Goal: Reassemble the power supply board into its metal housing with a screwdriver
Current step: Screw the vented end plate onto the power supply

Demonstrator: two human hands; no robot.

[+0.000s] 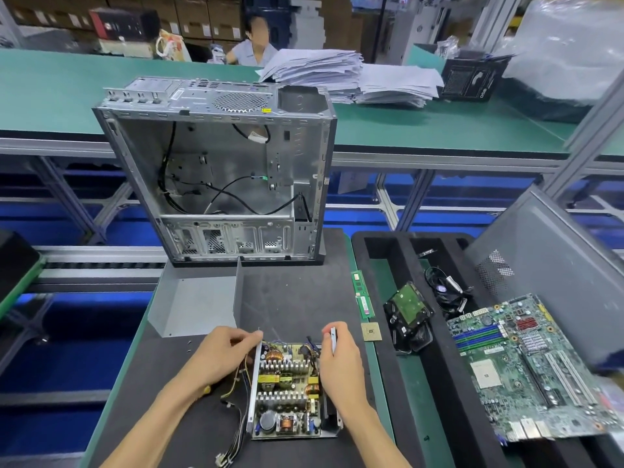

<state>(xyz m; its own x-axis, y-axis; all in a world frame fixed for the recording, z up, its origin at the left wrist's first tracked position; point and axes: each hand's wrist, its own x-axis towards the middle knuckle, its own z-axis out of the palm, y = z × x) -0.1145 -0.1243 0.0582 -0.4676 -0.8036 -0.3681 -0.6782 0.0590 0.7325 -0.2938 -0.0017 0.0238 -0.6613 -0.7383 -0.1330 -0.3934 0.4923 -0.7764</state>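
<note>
My left hand (221,354) pinches the top of the left wall of the housing (254,383) at about seven o'clock from the middle of the view, fingers curled round the thin metal, I judge so the box won't slide on the mat. The power supply board (288,386) lies inside it, coils and heat sinks up, its wires (236,430) spilling out at the left. My right hand (339,361) rests along the right wall with a slim silver tool (333,339) pinched in the fingers; I take it for the screwdriver, but I cannot tell for sure. Likely I am squaring the board before screwing it down. All this sits on a dark mat (297,298). At eleven o'clock lies the loose grey cover (196,305), at twelve the bare computer case (219,170), at three a motherboard (526,363) in a black tray (435,373). Beyond run green benches (439,126) with stacked papers (354,76).
</note>
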